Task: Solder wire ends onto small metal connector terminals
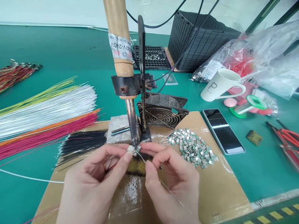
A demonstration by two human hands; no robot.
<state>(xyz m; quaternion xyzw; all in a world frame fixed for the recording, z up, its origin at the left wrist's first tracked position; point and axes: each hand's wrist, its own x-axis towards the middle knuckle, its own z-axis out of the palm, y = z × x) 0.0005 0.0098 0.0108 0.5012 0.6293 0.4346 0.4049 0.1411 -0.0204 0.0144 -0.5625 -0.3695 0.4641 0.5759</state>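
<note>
Left hand [95, 180]: thumb and forefinger closed in a pinch at a small metal part [138, 148], with a reddish wire [112, 167] beside the curled fingers.
Right hand [173, 177]: thumb and forefinger closed on a thin silvery strand [171, 193], probably solder, which slants from the metal part toward the near right.
Metal part: between the two hands' fingertips, just by the lower end of the soldering iron [132, 124]; whether it touches the tip cannot be told.
Step in hand: apparently soldering at this part; the pose calls for a steady pinch and a finely controlled feed of the strand.
Iron: held nearly upright in a stand, above a darkened sponge [136, 168].
Cardboard [210, 189]: a brown sheet under the work, bearing a heap of metal connectors [192, 147] at right and black wires [84, 141] at left.
Fan [163, 110]: behind the iron, tilted.
Bench [98, 49]: green; coloured wires [49, 109] lie left, a phone [223, 130] and tipped mug [219, 85] right, stacked black trays [198, 40] far.
Room: pale wall [58, 12] at the far side; yellow-and-dark striping [275, 214] at near right.
</note>
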